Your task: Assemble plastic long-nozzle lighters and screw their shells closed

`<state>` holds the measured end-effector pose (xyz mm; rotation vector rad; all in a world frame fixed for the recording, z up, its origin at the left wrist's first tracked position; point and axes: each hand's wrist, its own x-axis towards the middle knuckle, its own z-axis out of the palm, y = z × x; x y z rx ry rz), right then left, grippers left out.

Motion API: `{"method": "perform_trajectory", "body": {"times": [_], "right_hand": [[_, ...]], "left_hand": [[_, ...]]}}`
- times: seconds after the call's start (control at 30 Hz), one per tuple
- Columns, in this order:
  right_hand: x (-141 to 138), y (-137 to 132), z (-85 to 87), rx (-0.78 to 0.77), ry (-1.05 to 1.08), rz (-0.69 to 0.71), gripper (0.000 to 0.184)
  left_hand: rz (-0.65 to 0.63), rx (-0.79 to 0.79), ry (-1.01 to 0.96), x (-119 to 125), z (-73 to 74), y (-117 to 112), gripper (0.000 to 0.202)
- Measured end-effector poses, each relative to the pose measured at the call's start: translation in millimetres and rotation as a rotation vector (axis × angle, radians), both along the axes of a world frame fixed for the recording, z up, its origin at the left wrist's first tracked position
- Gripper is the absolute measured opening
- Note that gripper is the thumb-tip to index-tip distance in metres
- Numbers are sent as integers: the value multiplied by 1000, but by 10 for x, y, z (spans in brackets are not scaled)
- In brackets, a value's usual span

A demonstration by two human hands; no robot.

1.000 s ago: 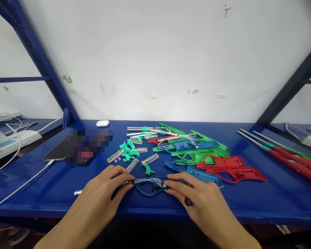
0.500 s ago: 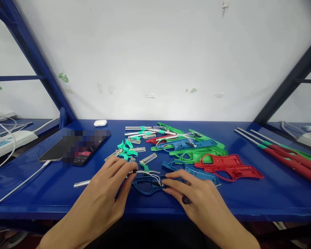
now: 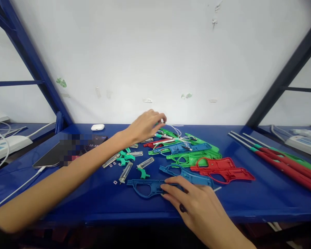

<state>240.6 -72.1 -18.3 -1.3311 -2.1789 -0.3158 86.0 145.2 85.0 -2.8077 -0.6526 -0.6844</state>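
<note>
At the back of the bench, above the pile of parts, my left hand point(image 3: 147, 125) is closed on the wired metal tube; white wires point(image 3: 176, 130) trail from its fingertips, and the hand hides most of the tube. My right hand point(image 3: 197, 200) grips a blue lighter handle half point(image 3: 147, 187) near the front edge, thumb and fingers on its grip end. A small dark round-ended piece point(image 3: 182, 208) shows in the right palm; its kind is unclear. Behind the right hand lies another blue handle half point(image 3: 186, 172). Red handle halves point(image 3: 223, 168) are just beyond.
Clear lighter tanks point(image 3: 125, 172) and teal triggers point(image 3: 125, 157) lie left of centre. Green handle shells point(image 3: 194, 156) are piled at the back. Long red lighters point(image 3: 282, 162) rest at right. A phone point(image 3: 48, 155) and white earbud case point(image 3: 97, 127) sit at left.
My left hand has moved from beside the blue handle half to the far pile, carrying the wired tube away. My right hand keeps its hold on the handle half.
</note>
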Motion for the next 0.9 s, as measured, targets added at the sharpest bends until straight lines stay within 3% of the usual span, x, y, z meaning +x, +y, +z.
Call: {"method": "perform_trajectory", "body": {"times": [0.07,0.13,0.23,0.33,0.43,0.5,0.67,0.9], "right_hand": [[18,-91,47,22,-81,-9,40],[95,-203,69,31,-129,-20,46],[336,-344,30,19,-157,-103,44],[640,-377,-43,-14,-128,-245,37],[867,-290,-78,-65,-105,-310,51],[944,-191,-69,-87,-125,-290,58],[978,91,14,-136,-215,-260,52],[1042,549,155,-217,-309,-243,49]], "left_hand": [[-13,-12,78,148,-100,126,32],[-6,-9,120,191,-194,63,33],[-3,-10,156,60,-309,-324,29],[37,-10,164,-234,-439,-833,33],[87,-10,190,-550,-622,-1219,50],[116,-3,184,-708,-751,-1354,51],[121,-48,75,-859,-935,-1403,48],[139,-57,61,-841,-946,-1392,47]]}}
